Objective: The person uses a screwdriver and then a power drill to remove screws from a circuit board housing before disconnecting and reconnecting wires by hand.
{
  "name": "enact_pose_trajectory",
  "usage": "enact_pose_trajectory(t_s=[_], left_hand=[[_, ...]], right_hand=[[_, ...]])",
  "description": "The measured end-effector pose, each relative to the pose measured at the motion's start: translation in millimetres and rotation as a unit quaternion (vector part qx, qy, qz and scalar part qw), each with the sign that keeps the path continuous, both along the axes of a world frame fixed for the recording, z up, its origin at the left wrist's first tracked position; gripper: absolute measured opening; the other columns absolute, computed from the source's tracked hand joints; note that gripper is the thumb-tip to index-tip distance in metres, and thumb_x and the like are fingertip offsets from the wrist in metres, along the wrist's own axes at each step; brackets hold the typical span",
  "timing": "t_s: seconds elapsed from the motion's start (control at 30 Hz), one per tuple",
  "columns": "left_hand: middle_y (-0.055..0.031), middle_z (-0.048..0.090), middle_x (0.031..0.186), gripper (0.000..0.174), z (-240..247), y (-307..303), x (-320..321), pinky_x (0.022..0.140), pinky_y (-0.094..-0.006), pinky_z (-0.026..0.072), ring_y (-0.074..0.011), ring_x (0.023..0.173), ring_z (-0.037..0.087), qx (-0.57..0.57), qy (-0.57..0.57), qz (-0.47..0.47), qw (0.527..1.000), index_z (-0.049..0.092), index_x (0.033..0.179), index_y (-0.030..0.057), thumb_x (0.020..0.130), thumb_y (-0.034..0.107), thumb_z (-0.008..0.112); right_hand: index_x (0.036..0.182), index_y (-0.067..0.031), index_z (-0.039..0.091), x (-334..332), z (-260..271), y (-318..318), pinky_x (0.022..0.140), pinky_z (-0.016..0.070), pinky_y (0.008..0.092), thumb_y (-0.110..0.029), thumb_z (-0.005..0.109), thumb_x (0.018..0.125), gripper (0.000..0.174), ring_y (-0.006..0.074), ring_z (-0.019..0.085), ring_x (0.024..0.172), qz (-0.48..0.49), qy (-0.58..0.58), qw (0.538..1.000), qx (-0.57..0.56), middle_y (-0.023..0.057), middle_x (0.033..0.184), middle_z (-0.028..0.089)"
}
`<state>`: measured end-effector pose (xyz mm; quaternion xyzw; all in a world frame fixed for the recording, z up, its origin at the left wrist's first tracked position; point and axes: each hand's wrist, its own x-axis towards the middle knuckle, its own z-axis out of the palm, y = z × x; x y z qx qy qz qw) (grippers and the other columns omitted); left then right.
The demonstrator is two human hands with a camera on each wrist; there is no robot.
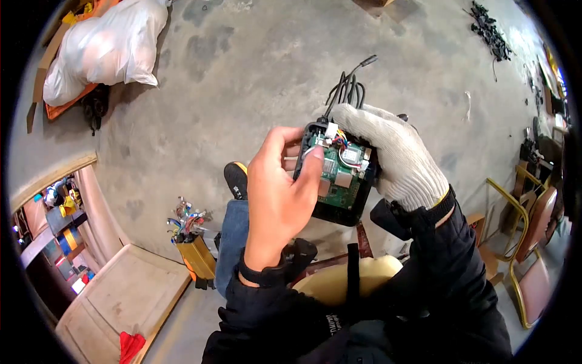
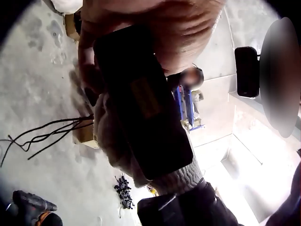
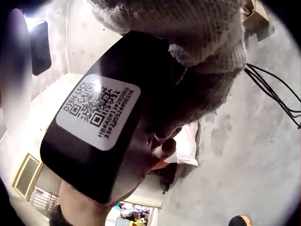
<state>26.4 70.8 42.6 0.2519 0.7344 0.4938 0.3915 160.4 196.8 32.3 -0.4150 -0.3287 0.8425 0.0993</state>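
A black plastic device case [image 1: 338, 216], its face off, shows a green circuit board [image 1: 330, 193] with coloured wires and white plugs [image 1: 331, 130]. My bare left hand [image 1: 280, 188] holds its left edge, the thumb lying over the board beside the plugs and the fingers partly hidden behind. From the right, my gloved right hand [image 1: 397, 151] grips the case around its side and far end. A coiled black cable [image 1: 347, 91] comes out at the far end, above the glove. The right wrist view shows a white QR label [image 3: 99, 110] on the outside of the case.
A stuffed white bag [image 1: 112, 51] lies far left, and a pile of black pieces [image 1: 490, 33] far right. A gold box of wires [image 1: 197, 258] stands left of my leg, near a wooden panel [image 1: 121, 297]. Chairs [image 1: 536, 282] stand at right. A power drill [image 2: 34, 201] is on the floor.
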Motion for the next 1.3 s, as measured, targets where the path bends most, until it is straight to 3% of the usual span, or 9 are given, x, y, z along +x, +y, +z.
enact_pose_trajectory(t_s=[0.07, 0.2, 0.23, 0.27, 0.47, 0.77, 0.93, 1.1, 1.3], left_hand=[[-0.0147, 0.074, 0.09, 0.022, 4, 2, -2, 0.07, -0.0296, 0.0546, -0.0161, 0.078, 0.072, -0.026, 0.001, -0.009, 1.0, 0.061, 0.109, -0.0057, 0.093, 0.007, 0.069], [-0.0138, 0.073, 0.087, 0.016, 2, 0, -9, 0.067, -0.0284, 0.0533, -0.0145, 0.073, 0.068, -0.009, 0.071, -0.032, 0.997, 0.064, 0.1, -0.0063, 0.092, 0.006, 0.07], [-0.0122, 0.069, 0.083, 0.013, -3, -2, -9, 0.063, -0.0285, 0.0515, -0.0139, 0.067, 0.064, 0.001, 0.104, -0.028, 0.994, 0.065, 0.095, -0.0063, 0.091, 0.005, 0.07], [-0.0122, 0.069, 0.083, 0.013, -3, -2, -9, 0.063, -0.0285, 0.0515, -0.0139, 0.067, 0.064, 0.0, 0.107, -0.028, 0.994, 0.065, 0.095, -0.0063, 0.091, 0.005, 0.07], [-0.0123, 0.063, 0.079, 0.012, -1, -4, -7, 0.058, -0.0282, 0.0493, -0.0139, 0.062, 0.062, -0.001, 0.151, -0.005, 0.989, 0.064, 0.094, -0.0077, 0.089, 0.002, 0.067], [-0.0006, 0.055, 0.068, 0.005, -11, -16, -5, 0.054, -0.0253, 0.0389, -0.0051, 0.064, 0.047, -0.033, 0.152, 0.009, 0.988, 0.057, 0.086, -0.0027, 0.083, -0.004, 0.06], [-0.0134, 0.063, 0.078, 0.008, -7, -16, -7, 0.054, -0.0315, 0.0473, -0.0165, 0.06, 0.062, -0.057, 0.099, 0.032, 0.993, 0.056, 0.089, -0.0044, 0.086, -0.002, 0.063], [0.0024, 0.059, 0.078, 0.008, -1, -19, -12, 0.061, -0.0216, 0.0425, -0.0033, 0.071, 0.052, -0.045, -0.106, 0.082, 0.99, 0.059, 0.1, -0.0021, 0.095, 0.002, 0.064], [0.0007, 0.062, 0.092, 0.013, 4, -27, -24, 0.075, -0.0216, 0.0437, -0.0035, 0.083, 0.054, 0.009, -0.17, 0.048, 0.984, 0.06, 0.106, -0.0015, 0.097, 0.007, 0.063]], right_hand=[[0.113, 0.0001, 0.066, -3, -12, -1, 0.078, 0.0539, 0.0339, -0.016, 0.063, 0.093, 0.025, 0.022, 0.07, 0.09, 0.107, 0.001, 0.928, 0.357, 0.0137, 0.099, 0.07], [0.114, -0.0021, 0.067, -11, 12, 3, 0.079, 0.0536, 0.0333, -0.009, 0.061, 0.091, 0.025, 0.0262, 0.07, 0.093, 0.054, -0.013, 0.997, 0.058, 0.015, 0.098, 0.068], [0.111, -0.0002, 0.067, -3, 2, 6, 0.08, 0.0535, 0.0323, -0.011, 0.06, 0.094, 0.022, 0.0204, 0.069, 0.093, 0.155, 0.003, 0.899, 0.409, 0.0119, 0.097, 0.068], [0.111, -0.0002, 0.067, -3, 0, 4, 0.08, 0.0535, 0.0323, -0.011, 0.06, 0.094, 0.022, 0.0204, 0.069, 0.093, 0.154, 0.007, 0.9, 0.408, 0.0119, 0.097, 0.068], [0.104, 0.0012, 0.064, -17, 18, -4, 0.076, 0.0554, 0.0298, -0.021, 0.059, 0.1, 0.023, 0.0123, 0.066, 0.086, -0.049, 0.034, 0.998, -0.031, 0.005, 0.095, 0.064], [0.107, 0.0016, 0.064, -19, 17, -18, 0.08, 0.0467, 0.0288, -0.039, 0.062, 0.098, 0.042, 0.0116, 0.056, 0.086, 0.107, -0.091, 0.982, 0.124, 0.0049, 0.091, 0.063], [0.126, 0.0036, 0.059, -20, 7, -30, 0.088, 0.0475, 0.0279, -0.036, 0.065, 0.098, 0.049, 0.0125, 0.059, 0.098, 0.04, -0.073, 0.995, 0.058, 0.0045, 0.109, 0.065], [0.126, 0.0003, 0.058, -18, -3, -34, 0.088, 0.051, 0.0283, -0.022, 0.064, 0.101, 0.034, 0.011, 0.063, 0.103, -0.081, 0.069, 0.988, -0.11, 0.0043, 0.111, 0.066], [0.118, -0.0012, 0.061, -25, 4, -28, 0.082, 0.0567, 0.0291, -0.018, 0.06, 0.102, 0.023, 0.013, 0.068, 0.094, -0.098, 0.071, 0.984, -0.129, 0.0047, 0.106, 0.067]])
